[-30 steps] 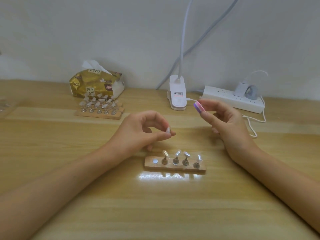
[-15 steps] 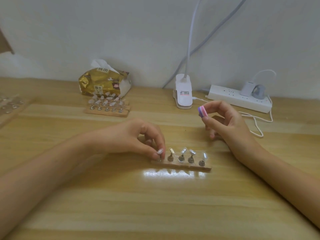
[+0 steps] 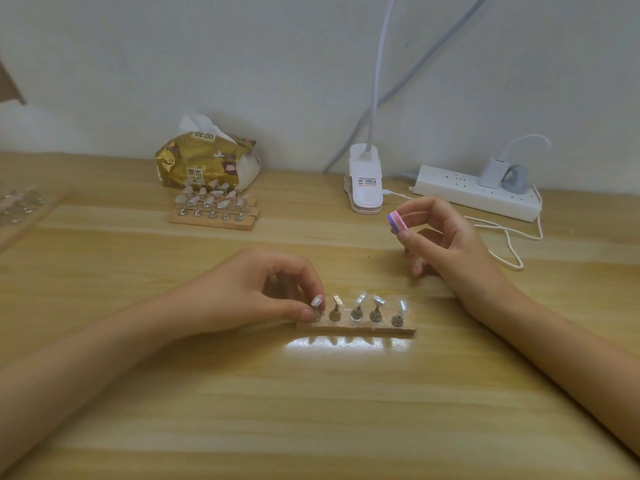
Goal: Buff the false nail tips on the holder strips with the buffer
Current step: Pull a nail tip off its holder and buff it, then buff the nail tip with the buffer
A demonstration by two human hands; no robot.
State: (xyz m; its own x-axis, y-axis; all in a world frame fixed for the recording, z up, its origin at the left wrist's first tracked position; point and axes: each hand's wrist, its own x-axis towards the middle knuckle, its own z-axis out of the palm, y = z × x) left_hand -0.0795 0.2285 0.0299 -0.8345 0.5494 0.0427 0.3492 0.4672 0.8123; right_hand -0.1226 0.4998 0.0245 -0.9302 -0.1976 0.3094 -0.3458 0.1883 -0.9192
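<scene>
A wooden holder strip (image 3: 356, 329) lies on the table in front of me with several small metal stands, each carrying a clear false nail tip (image 3: 361, 298). My left hand (image 3: 249, 292) pinches the leftmost stand with a white nail tip (image 3: 316, 301) at the strip's left end. My right hand (image 3: 446, 244) is raised behind and to the right of the strip, holding a small pink and purple buffer block (image 3: 397, 220) between thumb and fingers.
More holder strips with nail tips (image 3: 214, 206) sit at the back left in front of a gold tissue pack (image 3: 204, 161). A white clip lamp (image 3: 365, 183), a power strip (image 3: 478, 195) and a white cable (image 3: 509, 244) lie at the back right.
My left hand came down from mid-air with the white nail tip stand and now holds it at the strip's empty left spot. My right hand with the buffer stayed about where it was.
</scene>
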